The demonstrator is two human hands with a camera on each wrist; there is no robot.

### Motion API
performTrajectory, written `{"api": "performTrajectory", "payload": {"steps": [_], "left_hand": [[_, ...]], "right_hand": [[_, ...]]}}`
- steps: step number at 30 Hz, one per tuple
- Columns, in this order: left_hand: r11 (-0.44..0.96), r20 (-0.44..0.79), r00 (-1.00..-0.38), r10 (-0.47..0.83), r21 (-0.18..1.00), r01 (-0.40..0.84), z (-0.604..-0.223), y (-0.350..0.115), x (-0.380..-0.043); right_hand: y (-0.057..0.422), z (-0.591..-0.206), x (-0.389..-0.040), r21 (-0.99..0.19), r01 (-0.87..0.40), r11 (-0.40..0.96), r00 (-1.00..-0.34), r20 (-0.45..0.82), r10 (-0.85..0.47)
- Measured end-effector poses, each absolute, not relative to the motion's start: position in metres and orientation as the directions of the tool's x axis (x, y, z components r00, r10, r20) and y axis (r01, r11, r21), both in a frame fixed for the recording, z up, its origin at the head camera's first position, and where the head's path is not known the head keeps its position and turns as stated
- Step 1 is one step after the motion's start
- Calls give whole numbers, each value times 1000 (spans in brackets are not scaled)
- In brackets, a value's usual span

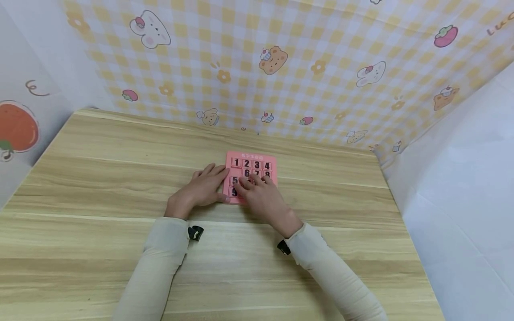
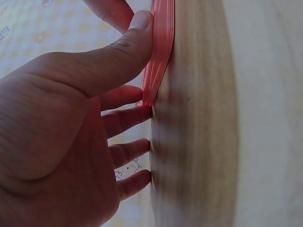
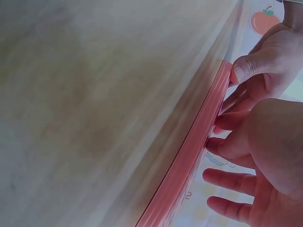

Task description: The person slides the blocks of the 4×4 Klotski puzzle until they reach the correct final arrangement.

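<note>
A pink sliding number puzzle [image 1: 250,157] lies flat on the table, with black numerals on its tiles. Its top row reads 1, 2, 3, 4, and a gap shows below the 1 tile [image 1: 236,162]. Further down the left column are the 5 tile [image 1: 234,180] and the 9 tile [image 1: 234,192]. My left hand [image 1: 205,187] braces the left side, its thumb [image 2: 130,40] against the near edge and its other fingers spread. Over the lower tiles, my right hand [image 1: 263,198] touches the surface with its fingertips and covers several numerals.
The wood-grain table [image 1: 120,178] extends around the puzzle. Behind it hangs a yellow checked cloth [image 1: 241,67] with cartoon prints. White sheeting [image 1: 462,178] borders the right side, and a printed white cloth [image 1: 24,80] stands at the left.
</note>
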State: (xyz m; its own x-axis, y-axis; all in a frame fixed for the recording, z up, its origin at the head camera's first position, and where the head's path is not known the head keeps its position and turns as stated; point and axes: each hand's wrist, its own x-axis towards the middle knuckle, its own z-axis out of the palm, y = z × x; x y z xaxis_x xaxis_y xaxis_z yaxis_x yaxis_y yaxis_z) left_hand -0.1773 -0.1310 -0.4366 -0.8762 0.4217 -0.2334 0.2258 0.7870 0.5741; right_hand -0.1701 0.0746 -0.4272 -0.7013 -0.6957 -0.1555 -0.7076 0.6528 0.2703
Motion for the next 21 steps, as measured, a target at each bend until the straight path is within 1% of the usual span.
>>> {"api": "performTrajectory", "payload": {"steps": [7, 16, 21], "left_hand": [[786, -236, -875, 422, 576, 223, -436, -130, -177], [789, -238, -874, 423, 571, 227, -437, -131, -177], [788, -237, -874, 424, 573, 227, -438, -131, -178]], "right_hand": [[75, -429, -170, 262, -710, 654, -698, -134, -704], [74, -430, -171, 239, -707, 666, -703, -135, -698], [74, -431, -172, 250, -705, 663, -703, -132, -698]]}}
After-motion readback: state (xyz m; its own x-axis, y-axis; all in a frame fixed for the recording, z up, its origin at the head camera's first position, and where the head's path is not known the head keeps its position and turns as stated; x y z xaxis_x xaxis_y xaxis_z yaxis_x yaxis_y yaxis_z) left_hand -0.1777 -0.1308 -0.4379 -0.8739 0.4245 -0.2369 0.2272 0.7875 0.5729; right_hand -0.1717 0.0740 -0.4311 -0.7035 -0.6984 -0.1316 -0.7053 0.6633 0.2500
